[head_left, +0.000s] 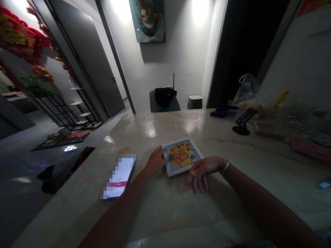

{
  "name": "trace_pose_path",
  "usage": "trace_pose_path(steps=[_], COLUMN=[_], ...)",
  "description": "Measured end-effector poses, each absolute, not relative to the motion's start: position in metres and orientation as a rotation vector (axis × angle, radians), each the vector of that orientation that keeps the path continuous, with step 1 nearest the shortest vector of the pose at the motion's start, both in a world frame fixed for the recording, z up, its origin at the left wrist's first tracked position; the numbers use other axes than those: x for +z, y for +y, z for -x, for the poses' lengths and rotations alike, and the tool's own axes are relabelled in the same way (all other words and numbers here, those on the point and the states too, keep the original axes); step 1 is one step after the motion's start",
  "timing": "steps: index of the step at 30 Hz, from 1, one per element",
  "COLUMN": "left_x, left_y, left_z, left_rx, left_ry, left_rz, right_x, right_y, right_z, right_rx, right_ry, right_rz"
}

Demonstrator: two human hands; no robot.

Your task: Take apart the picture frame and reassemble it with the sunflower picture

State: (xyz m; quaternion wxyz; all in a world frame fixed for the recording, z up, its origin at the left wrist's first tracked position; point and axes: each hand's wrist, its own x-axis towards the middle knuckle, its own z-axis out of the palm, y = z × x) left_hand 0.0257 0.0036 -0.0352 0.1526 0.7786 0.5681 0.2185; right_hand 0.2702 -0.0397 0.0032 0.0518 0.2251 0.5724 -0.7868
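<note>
A spotlit white wall (pixel 178 69) carries a dark framed painting (pixel 147 20) above a grey upholstered chair (pixel 153 102); a tall grey door (pixel 100 75) and black metal shelving (pixel 69 112) stand left, over a dim grey floor (pixel 23 151).

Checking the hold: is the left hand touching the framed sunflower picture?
Touching. The head view shows the left hand with fingertips on the left edge of the framed sunflower picture.

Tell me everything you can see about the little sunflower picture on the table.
The small sunflower picture shows yellow-orange blooms on a blue background inside a white frame, whose material can't be told. It lies flat on the pale polished tabletop, turned at an angle. The left hand touches its left edge with its fingers, and the right hand sits at its lower right corner.
</note>
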Motion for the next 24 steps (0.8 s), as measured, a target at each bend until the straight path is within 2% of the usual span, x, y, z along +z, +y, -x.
trace_pose_path(steps=[3,6,9,12,14,18,24], left_x=[-0.035,-0.036,-0.034,-0.026,-0.018,-0.007,-0.017], left_y=[0.003,0.005,0.006,0.003,-0.003,-0.013,-0.009], left_z=[-0.026,-0.026,-0.026,-0.031,-0.037,-0.048,-0.049], left_rx=[0.597,0.631,0.819,1.1,1.19,1.117,0.952], left_ry=[1.67,1.677,1.661,1.507,1.299,0.887,0.845], left_rz=[-2.238,-2.228,-2.18,-2.02,-1.756,-1.429,-1.329], right_x=[-0.006,-0.018,-0.026,-0.027,-0.025,-0.022,-0.031], right_y=[-0.032,-0.02,-0.011,-0.007,-0.007,-0.007,-0.004], right_z=[-0.271,-0.271,-0.271,-0.272,-0.272,-0.272,-0.271], right_rx=[-2.545,-2.671,-2.609,-2.485,-2.394,-2.303,-2.355], right_ry=[1.877,2.093,2.278,2.42,2.575,2.853,2.748], right_rz=[-0.84,-1.223,-1.687,-1.953,-1.981,-1.855,-1.848])
